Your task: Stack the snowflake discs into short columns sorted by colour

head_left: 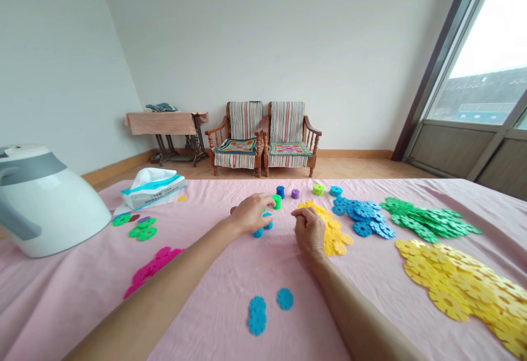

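Note:
My left hand (pixel 252 212) curls over a few blue notched discs (pixel 258 233) near the middle of the table. Its fingertips come close to a small bright green stack of discs (pixel 277 202); what lies under the fingers is mostly hidden. My right hand (pixel 309 232) is closed with thumb and index finger together, and I cannot make out anything in them. It rests beside a pile of small yellow discs (pixel 335 234), partly covering it. Nearer to me lie overlapping blue discs (pixel 257 315) and a single blue disc (pixel 285 299).
Short stacks, dark blue (pixel 280 192), purple (pixel 295 194), lime (pixel 318 189) and blue (pixel 336 191), line the far side. Right are blue (pixel 364 217), green (pixel 428 219) and large yellow piles (pixel 457 278). Left are pink discs (pixel 150 267), a tissue pack (pixel 154 188) and a white jug (pixel 57 207).

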A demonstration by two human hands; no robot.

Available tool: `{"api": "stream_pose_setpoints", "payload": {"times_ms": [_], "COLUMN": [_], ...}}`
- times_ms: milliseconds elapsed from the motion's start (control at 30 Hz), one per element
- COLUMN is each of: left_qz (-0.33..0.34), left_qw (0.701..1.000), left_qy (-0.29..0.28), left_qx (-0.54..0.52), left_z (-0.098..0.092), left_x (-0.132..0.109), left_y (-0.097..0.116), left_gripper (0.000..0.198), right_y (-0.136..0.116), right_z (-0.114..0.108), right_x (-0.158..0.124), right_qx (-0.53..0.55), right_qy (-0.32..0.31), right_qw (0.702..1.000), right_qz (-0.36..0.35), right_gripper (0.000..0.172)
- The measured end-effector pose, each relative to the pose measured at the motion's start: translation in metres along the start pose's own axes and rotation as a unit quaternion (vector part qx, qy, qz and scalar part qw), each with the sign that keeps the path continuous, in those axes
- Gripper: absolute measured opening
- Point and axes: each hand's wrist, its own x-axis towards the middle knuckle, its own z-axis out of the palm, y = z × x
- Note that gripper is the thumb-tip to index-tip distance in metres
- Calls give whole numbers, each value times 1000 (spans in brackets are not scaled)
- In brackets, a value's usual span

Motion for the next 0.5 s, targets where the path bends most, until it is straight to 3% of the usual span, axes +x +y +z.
{"api": "stream_pose_setpoints", "payload": {"times_ms": [67, 133, 200, 267, 367, 500], "left_qz": [22, 61, 103, 124, 122, 108], "left_qw": [999, 991, 970, 961, 965, 971], "left_qy": [-9, -87, -176, -211, -214, -198], "left_qx": [-37, -87, -131, -127, -89, -83], "left_z": [-9, -15, -15, -11, -1, 8], "left_x": [-11, -28, -47, -65, -83, -88], "left_y": [15, 31, 46, 58, 67, 69], "left_gripper": [18, 7, 12, 24, 29, 18], "right_y": [1, 1, 2, 1, 1, 1], "right_z": [0, 0, 1, 0, 0, 1], "right_x": [0, 0, 0, 0, -1, -1], "right_qx": [0, -1, -2, -3, -6, -4], "right_qy": [-2, -2, -4, -6, -8, -6], "right_qw": [1000, 1000, 1000, 1000, 1000, 1000], "right_qz": [-2, -2, 0, 2, 0, -5], "right_gripper": [28, 29, 29, 29, 29, 29]}}
